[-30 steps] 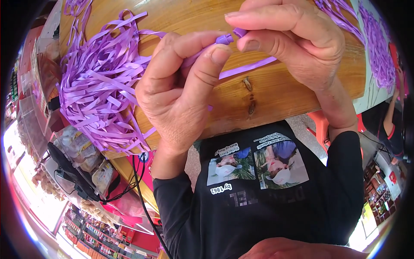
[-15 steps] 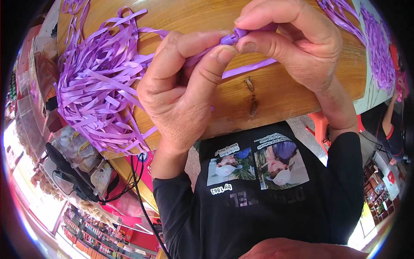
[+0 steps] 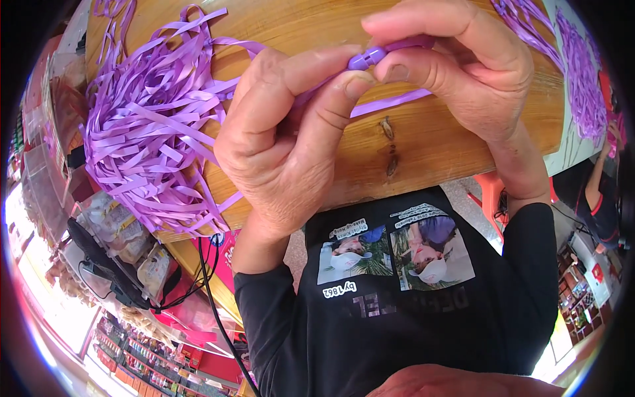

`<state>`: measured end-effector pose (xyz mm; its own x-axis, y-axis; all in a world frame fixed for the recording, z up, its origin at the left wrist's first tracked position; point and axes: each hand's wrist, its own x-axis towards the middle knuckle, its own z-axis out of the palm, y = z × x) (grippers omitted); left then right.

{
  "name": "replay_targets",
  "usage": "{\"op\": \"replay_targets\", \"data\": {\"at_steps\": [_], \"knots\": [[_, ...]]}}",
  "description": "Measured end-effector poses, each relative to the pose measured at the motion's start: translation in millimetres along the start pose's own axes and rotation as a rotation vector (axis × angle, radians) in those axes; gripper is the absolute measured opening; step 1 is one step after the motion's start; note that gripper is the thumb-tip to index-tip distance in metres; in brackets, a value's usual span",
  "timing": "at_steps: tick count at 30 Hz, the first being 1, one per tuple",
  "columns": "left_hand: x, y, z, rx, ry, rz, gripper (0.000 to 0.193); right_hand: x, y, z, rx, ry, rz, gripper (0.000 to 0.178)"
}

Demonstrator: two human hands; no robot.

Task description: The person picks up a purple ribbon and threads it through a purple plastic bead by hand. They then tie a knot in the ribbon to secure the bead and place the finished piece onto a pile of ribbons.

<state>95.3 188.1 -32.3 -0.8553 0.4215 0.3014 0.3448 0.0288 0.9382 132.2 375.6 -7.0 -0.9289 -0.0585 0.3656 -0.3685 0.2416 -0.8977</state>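
Note:
Over the far part of the table, my left hand [image 3: 281,132] pinches a small purple plastic lanyard clasp [image 3: 368,58] between thumb and index finger. The clasp's two halves sit together in one line. My right hand [image 3: 463,69] is around its other end, thumb and index finger parted, the index tip lifted off the clasp. A purple ribbon strap [image 3: 409,44] runs from the clasp into the curve of my right hand. Its other fingers are mostly hidden. Another length of ribbon [image 3: 390,102] lies on the wood beneath my hands.
A large tangled heap of purple ribbons [image 3: 155,132] covers the left of the wooden table [image 3: 436,142]. More purple ribbons [image 3: 579,79] lie on a pale surface at right, beside another person's arm [image 3: 598,169]. Clear bins [image 3: 112,221] and black cables [image 3: 210,284] are at lower left.
The clasp's halves, slightly apart before, now meet. My right thumb and index finger have spread from the clasp, and both hands have shifted slightly right.

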Motion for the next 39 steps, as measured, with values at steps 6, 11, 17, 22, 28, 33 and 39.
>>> {"op": "replay_targets", "data": {"at_steps": [6,11,17,22,28,33,39], "knots": [[-1.9,-3.6,6.6,-0.169,0.038,-0.016,0.016,4.4,17.3,-4.6,-0.064,-0.044,-0.298,0.024],[-0.8,0.4,3.3,-0.021,0.014,0.010,0.017,3.6,9.0,-2.8,-0.124,-0.045,-0.257,0.022],[2.2,6.1,-2.8,0.119,-0.047,0.117,0.019,5.9,-0.6,-7.1,-0.229,-0.110,-0.274,0.020],[4.7,8.0,-2.8,0.247,-0.089,0.271,0.022,9.5,-14.8,-16.1,-0.276,-0.203,-0.277,0.022],[3.7,8.0,-2.0,0.150,-0.098,0.279,0.021,13.2,-25.9,-23.4,-0.327,-0.314,-0.286,0.025],[4.3,11.8,-0.9,0.187,-0.117,0.326,0.022,10.0,-18.0,-24.7,-0.321,-0.313,-0.406,0.028],[2.8,17.4,0.9,0.197,-0.124,0.316,0.023,8.0,-11.6,-21.6,-0.249,-0.300,-0.393,0.029]]}}
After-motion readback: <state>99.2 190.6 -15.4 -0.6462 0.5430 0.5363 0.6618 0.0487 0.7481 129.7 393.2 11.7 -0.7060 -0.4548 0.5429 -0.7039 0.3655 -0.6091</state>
